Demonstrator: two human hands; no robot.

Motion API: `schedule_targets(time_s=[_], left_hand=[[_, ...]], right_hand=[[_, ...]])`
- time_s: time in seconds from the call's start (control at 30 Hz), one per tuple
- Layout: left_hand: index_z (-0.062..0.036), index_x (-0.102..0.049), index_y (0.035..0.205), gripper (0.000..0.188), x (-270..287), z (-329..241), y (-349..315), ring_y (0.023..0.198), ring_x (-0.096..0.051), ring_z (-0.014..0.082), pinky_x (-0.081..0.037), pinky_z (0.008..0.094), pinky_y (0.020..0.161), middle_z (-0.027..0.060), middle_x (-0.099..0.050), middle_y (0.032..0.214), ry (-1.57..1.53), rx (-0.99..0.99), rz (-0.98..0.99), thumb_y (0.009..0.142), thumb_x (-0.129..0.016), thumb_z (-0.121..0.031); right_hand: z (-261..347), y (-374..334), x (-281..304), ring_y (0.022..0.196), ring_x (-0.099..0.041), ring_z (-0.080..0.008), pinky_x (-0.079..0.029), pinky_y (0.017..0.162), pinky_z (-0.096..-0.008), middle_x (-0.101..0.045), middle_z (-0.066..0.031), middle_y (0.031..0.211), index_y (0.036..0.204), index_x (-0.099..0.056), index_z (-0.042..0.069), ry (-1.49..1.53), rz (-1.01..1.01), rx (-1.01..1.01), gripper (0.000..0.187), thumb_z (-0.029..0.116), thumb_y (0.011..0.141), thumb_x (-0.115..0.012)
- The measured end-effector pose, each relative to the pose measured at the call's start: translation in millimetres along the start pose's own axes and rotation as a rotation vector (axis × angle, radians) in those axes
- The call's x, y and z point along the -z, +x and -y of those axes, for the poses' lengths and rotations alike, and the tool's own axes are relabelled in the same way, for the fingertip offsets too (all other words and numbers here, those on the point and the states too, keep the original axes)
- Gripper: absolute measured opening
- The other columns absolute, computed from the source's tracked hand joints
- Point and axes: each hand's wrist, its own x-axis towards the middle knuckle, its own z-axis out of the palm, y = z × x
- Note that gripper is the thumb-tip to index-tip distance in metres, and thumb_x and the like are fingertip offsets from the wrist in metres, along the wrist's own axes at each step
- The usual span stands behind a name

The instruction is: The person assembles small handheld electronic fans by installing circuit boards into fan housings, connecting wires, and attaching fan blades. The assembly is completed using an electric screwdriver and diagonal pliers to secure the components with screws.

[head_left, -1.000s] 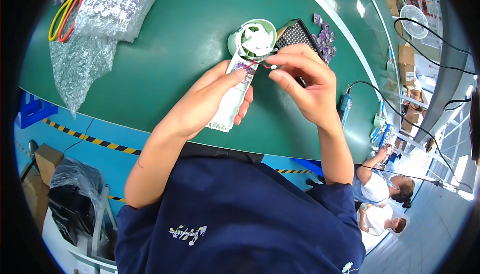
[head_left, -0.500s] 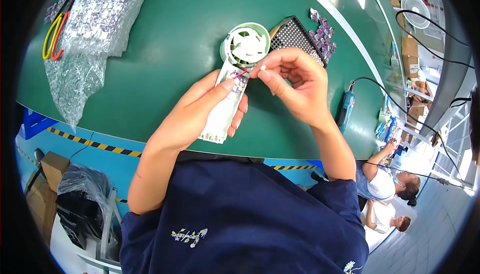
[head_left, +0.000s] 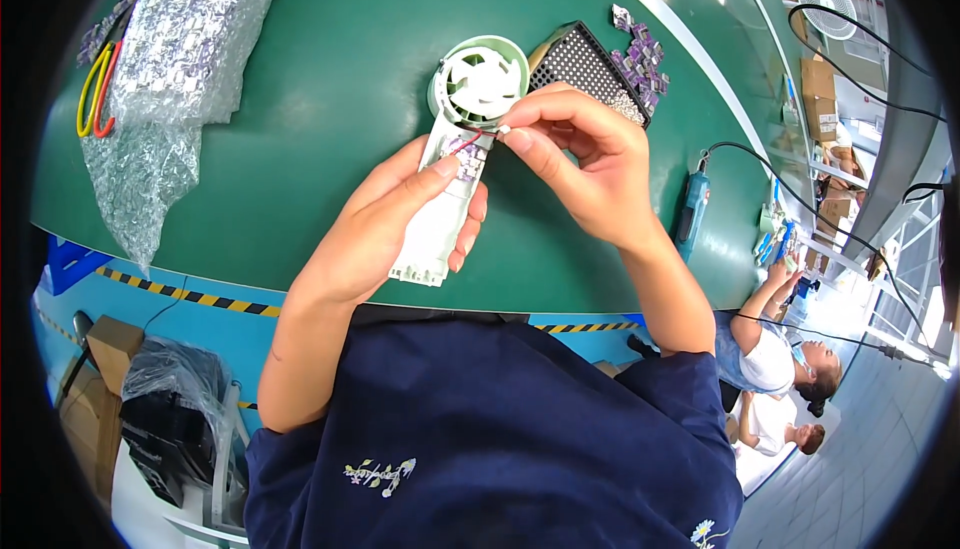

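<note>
Holding fan point(head_left: 480, 82) in left hand point(head_left: 385, 207), pinching white connector point(head_left: 503, 130) in right hand point(head_left: 590, 164), with black basket point(head_left: 578, 62) of pale bits point(head_left: 627, 106) beyond

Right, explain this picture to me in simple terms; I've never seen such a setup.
There is no machine here, just a person's two bare hands. A wide camera on their head looks down, which makes straight edges bend. The left hand holds a small pale fan by its handle. The right hand has a white plug on thin wires at its fingertips. On the green table lie a black basket, purple parts, a blue tool and clear plastic wrap.
</note>
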Motion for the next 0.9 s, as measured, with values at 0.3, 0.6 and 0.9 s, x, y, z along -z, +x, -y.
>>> schedule_targets(time_s=[0.3, 0.6, 0.9], left_hand=[[-0.0020, -0.049, 0.123, 0.028, 0.4, 2.4, 2.0, 0.068, -0.060, 0.0136, -0.052, 0.0271, 0.058, 0.0075, -0.062, 0.090, -0.014, -0.033, 0.038, 0.106, -0.042, -0.023], [-0.0013, -0.047, 0.124, 0.028, 3.0, 3.0, 2.6, 0.072, -0.060, 0.0144, -0.052, 0.0296, 0.063, 0.0079, -0.060, 0.094, 0.035, -0.040, 0.012, 0.097, -0.043, -0.009], [-0.0003, -0.047, 0.120, 0.027, 1.2, 2.4, 0.9, 0.074, -0.060, 0.0149, -0.052, 0.0295, 0.064, 0.0084, -0.060, 0.095, 0.081, -0.044, 0.035, 0.094, -0.041, -0.002]], right_hand=[[28.2, 8.0, -2.7, 0.083, -0.063, -0.0194, -0.051, 0.064, -0.0303, -0.059, -0.0069, 0.104, 0.095, -0.066, 0.005, -0.727, 0.137, 0.231, 0.018, 0.000, 0.080, -0.072], [51.5, 24.2, -7.5, 0.087, -0.060, -0.0207, -0.051, 0.063, -0.0346, -0.055, -0.0049, 0.108, 0.084, -0.061, 0.004, -1.115, 0.311, 0.275, 0.013, 0.003, 0.075, -0.071], [60.9, 27.9, -15.8, 0.087, -0.059, -0.0218, -0.051, 0.064, -0.0348, -0.054, -0.0054, 0.103, 0.082, -0.059, 0.001, -1.188, 0.384, 0.285, 0.013, 0.006, 0.076, -0.070]])
